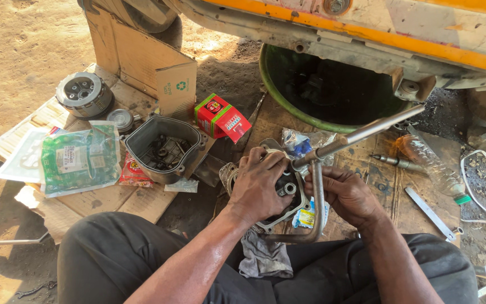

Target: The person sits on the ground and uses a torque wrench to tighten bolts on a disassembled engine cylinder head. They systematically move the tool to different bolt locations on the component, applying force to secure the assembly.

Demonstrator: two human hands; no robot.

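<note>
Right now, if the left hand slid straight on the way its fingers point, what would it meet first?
The left hand points up and right across the engine cover. First in line looks to be the metal wrench shaft, then the crumpled plastic bag; depth is unclear.

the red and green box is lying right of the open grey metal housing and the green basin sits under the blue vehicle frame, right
Not quite: the vehicle frame above the green basin is orange and white, not blue, as the head view shows. The red and green box does lie right of the grey housing.

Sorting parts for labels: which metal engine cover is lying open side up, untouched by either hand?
The grey cover on the cardboard, left of the red box. The other cover is under both hands.
</note>
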